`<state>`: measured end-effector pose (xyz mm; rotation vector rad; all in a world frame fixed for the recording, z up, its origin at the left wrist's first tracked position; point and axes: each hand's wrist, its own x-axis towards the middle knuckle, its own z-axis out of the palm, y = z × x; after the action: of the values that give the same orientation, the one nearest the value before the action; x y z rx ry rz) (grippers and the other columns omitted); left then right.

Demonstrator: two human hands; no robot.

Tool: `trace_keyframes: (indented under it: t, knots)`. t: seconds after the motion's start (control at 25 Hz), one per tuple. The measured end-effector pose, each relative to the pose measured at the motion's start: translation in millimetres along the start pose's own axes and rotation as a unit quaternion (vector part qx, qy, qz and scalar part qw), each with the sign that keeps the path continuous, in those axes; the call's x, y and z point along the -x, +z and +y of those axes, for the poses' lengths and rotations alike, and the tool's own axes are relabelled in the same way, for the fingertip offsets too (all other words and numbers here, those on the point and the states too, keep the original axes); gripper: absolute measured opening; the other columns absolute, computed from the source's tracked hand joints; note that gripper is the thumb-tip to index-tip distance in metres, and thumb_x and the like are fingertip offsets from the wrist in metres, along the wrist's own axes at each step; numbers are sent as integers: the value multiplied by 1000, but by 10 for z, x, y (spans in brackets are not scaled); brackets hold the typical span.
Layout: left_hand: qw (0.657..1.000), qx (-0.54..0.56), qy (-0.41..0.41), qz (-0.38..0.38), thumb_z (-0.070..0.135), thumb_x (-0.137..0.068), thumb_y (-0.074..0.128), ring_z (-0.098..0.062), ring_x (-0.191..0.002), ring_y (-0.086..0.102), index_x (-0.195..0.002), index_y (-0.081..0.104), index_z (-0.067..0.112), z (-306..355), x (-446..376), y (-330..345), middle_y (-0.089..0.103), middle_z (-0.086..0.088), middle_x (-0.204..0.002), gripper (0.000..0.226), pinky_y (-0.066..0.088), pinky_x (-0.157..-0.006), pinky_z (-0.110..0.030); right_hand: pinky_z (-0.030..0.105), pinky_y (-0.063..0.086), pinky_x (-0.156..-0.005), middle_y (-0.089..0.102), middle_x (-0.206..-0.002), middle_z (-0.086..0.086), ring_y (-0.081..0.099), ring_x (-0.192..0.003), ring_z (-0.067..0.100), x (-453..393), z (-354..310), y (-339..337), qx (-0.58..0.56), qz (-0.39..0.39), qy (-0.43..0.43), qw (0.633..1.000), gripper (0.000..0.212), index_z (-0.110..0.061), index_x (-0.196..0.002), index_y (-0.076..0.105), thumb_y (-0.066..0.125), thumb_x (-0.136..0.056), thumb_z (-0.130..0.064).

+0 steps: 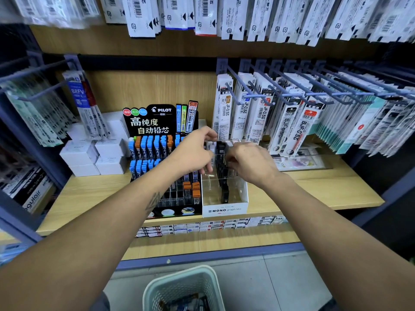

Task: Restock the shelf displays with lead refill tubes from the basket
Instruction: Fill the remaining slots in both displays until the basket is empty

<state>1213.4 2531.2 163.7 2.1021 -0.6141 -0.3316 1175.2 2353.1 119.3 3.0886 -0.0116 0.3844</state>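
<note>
Head view, reading from nine o'clock to three o'clock. White boxes are sitting stacked on the shelf at nine o'clock. Beside them the Pilot display is standing, holding blue and orange lead tubes. The left hand is reaching over its right edge, fingers curled toward the back of the Mono display; what it is pinching, if anything, cannot be told. The black lead refill tubes are standing in a single row down the centre of that clear tray. The right hand is hovering at the row's far end, fingers bent inward and apparently gripping a black tube, though the grip is partly hidden. Hanging refill packs are crowding in at two o'clock. The basket, with remaining stock, is lying at six o'clock on the floor.

Risks, as judged: the upright tubes are standing close together, so a nudging knuckle could be toppling the row; the left forearm, crossing the Pilot display, could be dislodging its tubes.
</note>
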Motion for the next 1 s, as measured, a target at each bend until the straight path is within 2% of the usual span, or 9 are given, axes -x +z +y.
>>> trace_keyframes:
  t: [0.2,0.36,0.44,0.52,0.64,0.72,0.76,0.88,1.0]
  knots:
    - [1000,0,5,11,-13,-94,44,-25,-60,72,-134,47,14,-22,26,-49,45,0,-147,49,48,-42,-24,31,44,-65,63,-93,1,63,-87,26,2,23,29,-15,1,7,1000,14,-29,-91,65,66,-85,-16]
    - [1000,-3,6,17,-13,-93,45,-24,-58,72,-129,49,16,-42,71,-117,48,1,-142,46,55,-49,-34,35,52,-68,64,-93,1,63,-88,27,5,10,3,-25,-1,9,1000,16,-28,-89,65,65,-85,-12]
    - [1000,-9,10,22,-13,-94,44,-25,-58,72,-123,49,18,-45,133,-177,50,3,-137,43,54,-49,-32,38,55,-73,67,-94,0,64,-90,26,20,-11,-48,-39,-8,16,999,16,-27,-90,67,65,-86,-12]
    - [999,-7,17,33,-14,-94,44,-26,-57,70,-117,51,17,-49,237,-244,54,3,-127,39,52,-46,-29,41,57,-77,71,-97,0,65,-93,26,63,-57,-135,-68,-6,35,997,16,-27,-94,70,64,-89,-13]
    - [999,18,2,47,-13,-94,43,-25,-51,64,-105,56,7,-75,471,-285,66,-7,-102,26,49,-41,-28,38,58,-79,74,-98,-2,68,-91,23,215,-299,-310,-154,56,58,985,17,-27,-98,72,62,-91,-15]
    - [1000,-1,-30,-2,-11,-94,43,-22,-48,61,-95,59,4,-203,713,-214,70,-13,-85,22,47,-40,-27,33,56,-75,74,-94,-4,66,-84,18,460,-653,-364,-209,60,31,976,17,-25,-97,72,60,-91,-15]
    - [997,-30,-53,-52,-10,-94,44,-20,-48,62,-93,61,1,-309,856,-142,71,-14,-81,21,48,-41,-27,31,55,-71,73,-92,-4,66,-81,18,616,-855,-328,-228,25,13,973,16,-24,-95,70,58,-91,-15]
    - [963,-110,-148,-198,-5,-94,43,-14,-46,62,-93,63,-6,-780,1251,131,70,-14,-77,20,50,-42,-24,32,55,-70,73,-97,8,69,-89,27,1077,-1329,37,-205,-182,-17,962,15,-19,-94,70,57,-89,-13]
    - [941,-89,-236,-227,0,-98,49,-20,-55,69,-96,66,-5,-1383,1598,441,74,-15,-77,18,56,-49,-26,32,56,-85,73,-110,8,68,-103,24,1444,-1525,608,-187,-321,-15,928,26,-14,-105,76,60,-87,-4]
